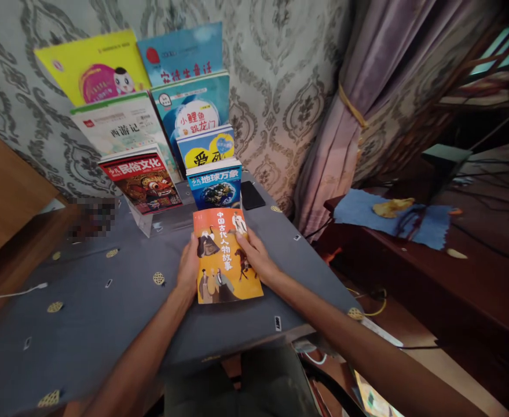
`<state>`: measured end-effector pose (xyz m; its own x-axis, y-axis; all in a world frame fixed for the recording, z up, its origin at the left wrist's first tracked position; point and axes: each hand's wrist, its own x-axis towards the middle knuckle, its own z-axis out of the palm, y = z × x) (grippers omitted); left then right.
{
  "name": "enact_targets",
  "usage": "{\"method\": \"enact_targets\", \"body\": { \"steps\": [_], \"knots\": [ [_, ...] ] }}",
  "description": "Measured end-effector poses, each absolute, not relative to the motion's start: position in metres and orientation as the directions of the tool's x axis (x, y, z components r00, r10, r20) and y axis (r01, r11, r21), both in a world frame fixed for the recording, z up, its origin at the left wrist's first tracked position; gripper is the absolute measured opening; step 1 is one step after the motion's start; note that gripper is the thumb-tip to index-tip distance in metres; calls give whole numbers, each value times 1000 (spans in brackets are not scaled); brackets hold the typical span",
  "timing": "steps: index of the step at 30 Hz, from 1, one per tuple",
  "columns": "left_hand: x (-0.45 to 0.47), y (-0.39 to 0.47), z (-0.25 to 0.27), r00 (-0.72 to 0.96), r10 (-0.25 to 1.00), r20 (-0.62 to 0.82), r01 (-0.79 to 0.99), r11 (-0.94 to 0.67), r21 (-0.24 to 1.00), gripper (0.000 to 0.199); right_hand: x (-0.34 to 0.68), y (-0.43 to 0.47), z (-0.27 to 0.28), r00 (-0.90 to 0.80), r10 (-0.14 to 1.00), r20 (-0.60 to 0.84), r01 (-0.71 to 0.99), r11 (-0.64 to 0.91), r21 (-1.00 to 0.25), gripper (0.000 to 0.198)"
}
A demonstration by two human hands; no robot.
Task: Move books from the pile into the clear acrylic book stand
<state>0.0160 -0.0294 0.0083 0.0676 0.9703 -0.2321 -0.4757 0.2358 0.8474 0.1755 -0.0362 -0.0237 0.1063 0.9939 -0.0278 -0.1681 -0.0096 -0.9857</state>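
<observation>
An orange-yellow paperback book [222, 260] with white Chinese lettering and painted figures is held between my two hands, cover up, over the table. My left hand [189, 263] grips its left edge, fingers mostly hidden beneath. On the opposite edge my right hand [256, 255] has its thumb on the cover. Just behind stands a clear tiered display rack [150, 223] with books in two columns. Its front tier carries a red folk-culture book [145, 185] and a blue earth book [217, 188]. Higher up are a white-green book [124, 127], a teal book [193, 107] and a yellow book [102, 69].
A dark phone [253, 196] lies right of the rack on the grey tablecloth [136, 313]. A white cable [15, 293] crosses the left side. Beyond the table's right edge hang a tied curtain [336, 139] and, lower, a blue cloth [358, 217] on a dark wooden surface.
</observation>
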Motion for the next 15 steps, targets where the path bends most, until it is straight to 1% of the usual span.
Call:
{"method": "enact_targets", "body": {
  "steps": [2,3,5,7,10,12,13,15],
  "knots": [
    [11,-26,9,25,989,-147,-420,144,896,51,172,-38,-15,63,997,-39,-355,-14,-935,55],
    [8,-24,9,0,995,-101,-389,93,916,53,171,-39,-10,57,998,-35,-410,-8,-912,51],
    [3,-20,11,6,1000,-14,-348,15,937,56,170,-39,1,89,996,14,-437,52,-898,45],
    [-2,-17,15,44,996,76,-332,-57,941,57,171,-40,12,167,978,125,-369,180,-912,39],
    [-7,-15,24,103,979,174,-313,-134,940,58,171,-42,25,265,906,329,-115,368,-923,30],
    [-8,-15,27,91,976,199,-301,-164,940,62,169,-44,29,291,850,439,50,444,-894,28],
    [-7,-15,26,67,978,198,-303,-169,938,64,166,-45,29,297,826,480,104,471,-876,27],
    [-6,-15,21,-6,985,172,-326,-164,931,69,162,-50,27,298,794,529,160,505,-848,25]
  ]
}}
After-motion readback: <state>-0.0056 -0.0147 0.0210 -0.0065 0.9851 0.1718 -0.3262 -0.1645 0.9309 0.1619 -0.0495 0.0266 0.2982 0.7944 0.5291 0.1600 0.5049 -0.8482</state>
